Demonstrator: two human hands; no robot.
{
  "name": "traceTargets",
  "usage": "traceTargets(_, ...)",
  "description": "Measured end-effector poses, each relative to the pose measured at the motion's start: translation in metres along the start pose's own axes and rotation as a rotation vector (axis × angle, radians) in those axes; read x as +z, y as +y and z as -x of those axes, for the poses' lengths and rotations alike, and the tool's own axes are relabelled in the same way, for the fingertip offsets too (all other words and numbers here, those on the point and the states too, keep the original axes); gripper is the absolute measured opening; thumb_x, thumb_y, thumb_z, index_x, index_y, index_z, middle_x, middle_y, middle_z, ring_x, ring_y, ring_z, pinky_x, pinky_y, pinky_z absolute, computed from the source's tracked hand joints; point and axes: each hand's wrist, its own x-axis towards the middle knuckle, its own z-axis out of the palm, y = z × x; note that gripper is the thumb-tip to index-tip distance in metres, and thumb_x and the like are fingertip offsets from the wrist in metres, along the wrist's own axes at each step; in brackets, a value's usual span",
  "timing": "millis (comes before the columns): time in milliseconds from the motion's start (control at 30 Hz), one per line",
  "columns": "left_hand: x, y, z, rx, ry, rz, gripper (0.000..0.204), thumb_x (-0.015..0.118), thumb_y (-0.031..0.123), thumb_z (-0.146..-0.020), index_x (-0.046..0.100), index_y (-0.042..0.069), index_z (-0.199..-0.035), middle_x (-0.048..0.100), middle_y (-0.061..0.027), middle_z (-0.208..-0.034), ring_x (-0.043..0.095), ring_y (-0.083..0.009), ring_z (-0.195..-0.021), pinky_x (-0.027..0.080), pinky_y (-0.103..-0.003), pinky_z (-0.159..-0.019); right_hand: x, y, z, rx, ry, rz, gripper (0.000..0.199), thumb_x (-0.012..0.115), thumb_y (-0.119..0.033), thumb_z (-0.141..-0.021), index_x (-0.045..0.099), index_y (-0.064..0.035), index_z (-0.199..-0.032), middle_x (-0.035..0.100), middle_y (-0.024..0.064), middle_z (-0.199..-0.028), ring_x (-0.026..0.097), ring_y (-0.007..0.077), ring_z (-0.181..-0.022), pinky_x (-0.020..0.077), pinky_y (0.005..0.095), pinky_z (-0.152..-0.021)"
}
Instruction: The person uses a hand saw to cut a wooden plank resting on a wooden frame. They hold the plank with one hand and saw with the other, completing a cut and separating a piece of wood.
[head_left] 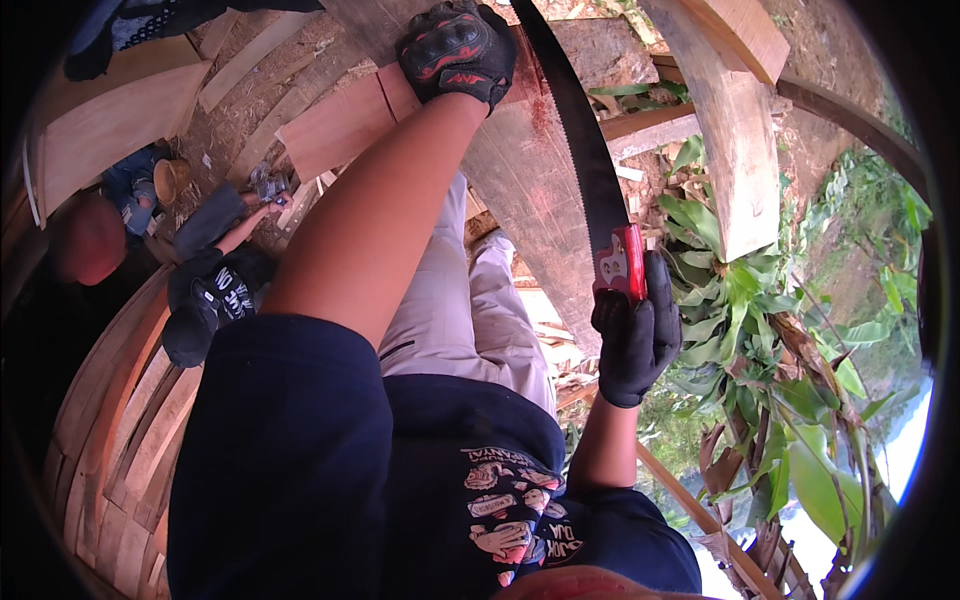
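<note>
Could gash the left hand [457,55] through a sideways skip of the saw [580,130], with right hand [638,340] fingers curled round its red handle [622,262] (left fingers: cannot tell).

Outdoor work area in daylight. Brown earth ground [222,122], littered with pale wood scraps, shows in the upper left of the frame. Down the lower left, long wooden planks [150,430] lie close together in layers, their edges curved by the wide lens. On the right, leafy green plants [742,290] grow thickly, with dry brown leaves [715,465] lower among them. Bright, washed-out white sky [908,445] glares at the lower right.
</note>
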Motion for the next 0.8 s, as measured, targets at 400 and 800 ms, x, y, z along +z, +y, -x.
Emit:
traceTargets(400, -0.003, 0.002, 0.0, 0.052, 0.041, 0.032, 0.044, 0.045, 0.041, -0.107, 0.078, 0.012, -0.105, 0.078, -0.0142, -0.106, 0.075, -0.0372, -0.104, 0.057, -0.054, -0.093, 0.083, -0.012, -0.094, -0.272, -0.096, 0.067, 0.052, 0.068, -0.019, -0.104, 0.064, -0.001, -0.153, 0.079, 0.0139, -0.12, 0.068, 0.0126, -0.078, 0.0561, 0.0299, -0.075)
traceTargets(800, -0.019, 0.008, -0.002, -0.009, -0.005, 0.064, 0.037, 0.051, 0.036, -0.103, 0.078, 0.011, -0.105, 0.08, -0.0148, -0.107, 0.077, -0.0364, -0.1, 0.059, -0.051, -0.091, 0.107, 0.004, -0.116, -0.259, -0.141, -0.042, 0.049, 0.066, -0.02, -0.107, 0.065, -0.0044, -0.153, 0.074, 0.0054, -0.094, 0.063, 0.0085, -0.066, 0.0506, 0.0283, -0.063)
